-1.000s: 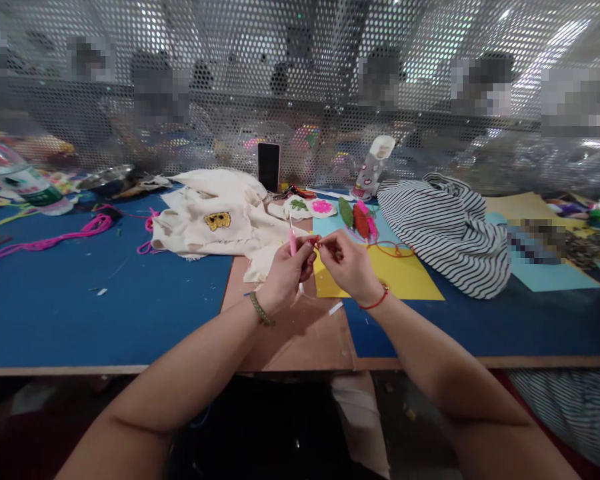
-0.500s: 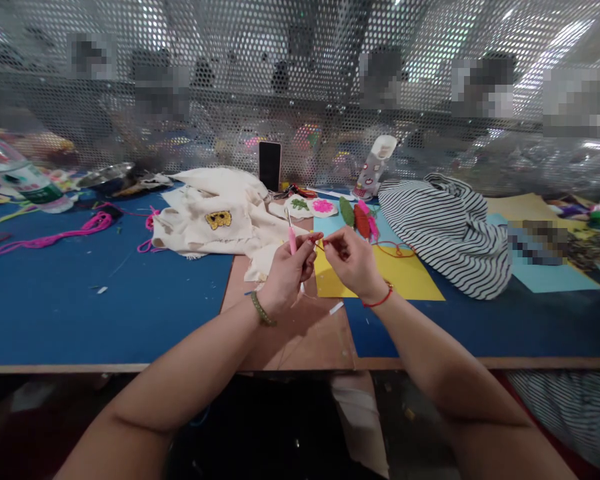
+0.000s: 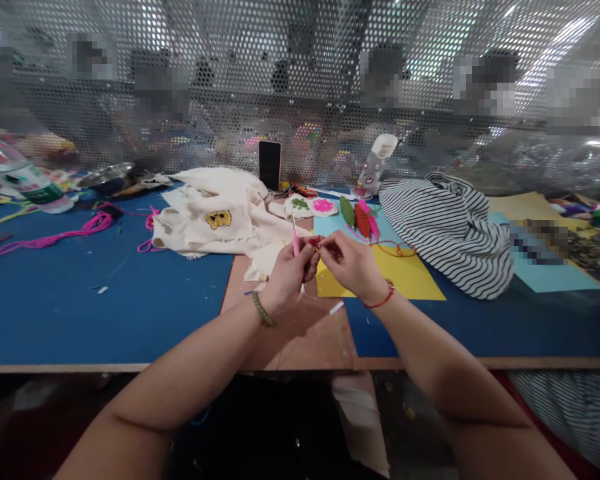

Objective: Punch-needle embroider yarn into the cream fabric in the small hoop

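Note:
My left hand (image 3: 291, 272) is closed around a pink-handled punch needle (image 3: 295, 241), its thin metal shaft pointing up. Thumb and fingertips of my right hand (image 3: 351, 261) are pinched close against the left fingertips. A fine red strand runs between them, mostly hidden by the fingers. Just beyond my hands lie two round white cloth pieces, one with a green pattern (image 3: 299, 204) and one with a pink flower (image 3: 323, 206). Skeins of green yarn (image 3: 347, 212), red yarn (image 3: 362, 221) and pink yarn (image 3: 373, 227) rest on light blue paper right of them.
Cream cloth (image 3: 195, 230) with a yellow patch lies left of my hands. Yellow paper (image 3: 405, 277) is under my right hand, with striped fabric (image 3: 450, 227) beyond. A phone (image 3: 270, 165) and a tilted bottle (image 3: 374, 167) stand against the perforated metal screen (image 3: 320, 100).
My right hand has moved slightly left and down, closing the gap to my left fingertips. The needle has shifted a little right and stands more upright.

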`<action>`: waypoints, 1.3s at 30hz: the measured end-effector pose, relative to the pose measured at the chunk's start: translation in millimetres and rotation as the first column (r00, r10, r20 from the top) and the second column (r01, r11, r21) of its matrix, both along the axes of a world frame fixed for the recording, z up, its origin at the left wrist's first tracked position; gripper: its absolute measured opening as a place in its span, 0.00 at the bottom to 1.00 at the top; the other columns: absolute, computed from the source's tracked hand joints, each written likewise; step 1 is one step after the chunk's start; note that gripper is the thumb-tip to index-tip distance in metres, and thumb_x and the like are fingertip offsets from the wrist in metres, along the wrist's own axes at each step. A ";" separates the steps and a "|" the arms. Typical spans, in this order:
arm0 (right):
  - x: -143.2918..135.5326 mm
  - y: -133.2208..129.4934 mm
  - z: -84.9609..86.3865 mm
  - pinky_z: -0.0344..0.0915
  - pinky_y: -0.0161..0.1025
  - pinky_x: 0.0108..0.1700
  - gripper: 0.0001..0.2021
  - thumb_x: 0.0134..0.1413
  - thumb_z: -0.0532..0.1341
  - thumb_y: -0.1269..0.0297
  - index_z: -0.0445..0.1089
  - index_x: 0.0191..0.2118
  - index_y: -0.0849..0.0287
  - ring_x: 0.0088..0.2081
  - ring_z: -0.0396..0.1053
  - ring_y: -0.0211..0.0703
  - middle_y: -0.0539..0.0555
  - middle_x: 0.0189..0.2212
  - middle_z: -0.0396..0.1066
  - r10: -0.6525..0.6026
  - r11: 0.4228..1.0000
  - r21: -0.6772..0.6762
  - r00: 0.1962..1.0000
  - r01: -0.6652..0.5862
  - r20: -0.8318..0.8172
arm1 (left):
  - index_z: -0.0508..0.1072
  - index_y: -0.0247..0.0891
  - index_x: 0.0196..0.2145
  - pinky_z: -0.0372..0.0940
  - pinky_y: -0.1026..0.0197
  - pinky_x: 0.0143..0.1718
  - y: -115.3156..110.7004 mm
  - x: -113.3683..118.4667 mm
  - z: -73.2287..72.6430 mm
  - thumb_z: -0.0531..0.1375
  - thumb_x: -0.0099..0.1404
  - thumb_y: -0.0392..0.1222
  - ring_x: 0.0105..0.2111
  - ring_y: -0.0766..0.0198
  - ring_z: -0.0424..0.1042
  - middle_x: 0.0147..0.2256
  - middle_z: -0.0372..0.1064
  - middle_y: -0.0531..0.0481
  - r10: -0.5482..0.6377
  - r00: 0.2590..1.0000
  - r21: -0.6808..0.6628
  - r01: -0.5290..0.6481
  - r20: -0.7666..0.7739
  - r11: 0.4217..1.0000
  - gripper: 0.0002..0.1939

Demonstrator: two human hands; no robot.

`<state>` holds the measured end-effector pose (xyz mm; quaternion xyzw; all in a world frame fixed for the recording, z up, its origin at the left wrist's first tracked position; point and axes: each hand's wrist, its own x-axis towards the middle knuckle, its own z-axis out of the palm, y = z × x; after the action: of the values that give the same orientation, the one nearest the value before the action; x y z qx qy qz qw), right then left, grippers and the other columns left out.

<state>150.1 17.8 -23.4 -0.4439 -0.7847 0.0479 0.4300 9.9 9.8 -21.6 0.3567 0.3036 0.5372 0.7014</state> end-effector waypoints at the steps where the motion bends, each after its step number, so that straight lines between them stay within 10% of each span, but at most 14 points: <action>1: 0.2 -0.1 0.5 0.60 0.35 0.29 0.05 0.60 0.56 0.64 0.67 0.33 0.55 0.26 0.68 0.38 0.52 0.26 0.73 0.004 1.000 0.002 1.000 -0.005 0.014 | 0.72 0.33 0.33 0.42 0.73 0.17 -0.4 0.0 0.3 0.66 0.60 0.44 0.15 0.78 0.50 0.20 0.58 0.58 -0.002 1.000 -0.005 0.002 -0.002 1.000 0.11; 24: 8.4 0.2 2.9 0.60 0.36 0.30 0.08 0.61 0.56 0.65 0.73 0.35 0.56 0.27 0.68 0.38 0.53 0.29 0.74 0.011 0.996 0.089 0.986 -0.027 0.168 | 0.69 0.35 0.34 0.46 0.72 0.18 3.6 -1.7 -2.3 0.64 0.61 0.37 0.16 0.77 0.53 0.23 0.62 0.57 -0.061 0.994 -0.036 0.064 0.096 0.997 0.07; 39: 3.8 -10.0 11.7 0.49 0.38 0.27 0.14 0.64 0.55 0.62 0.75 0.31 0.57 0.29 0.64 0.39 0.54 0.28 0.69 -0.206 0.946 0.317 0.888 0.073 0.411 | 0.68 0.32 0.26 0.43 0.72 0.18 1.6 -1.3 4.5 0.64 0.62 0.36 0.17 0.78 0.46 0.19 0.51 0.60 -0.054 0.995 -0.048 0.058 0.085 0.997 0.10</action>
<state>153.8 7.8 -11.8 -0.4304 -0.8252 -0.2013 0.3054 8.6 11.4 -17.1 0.3246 0.2770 0.5240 0.7371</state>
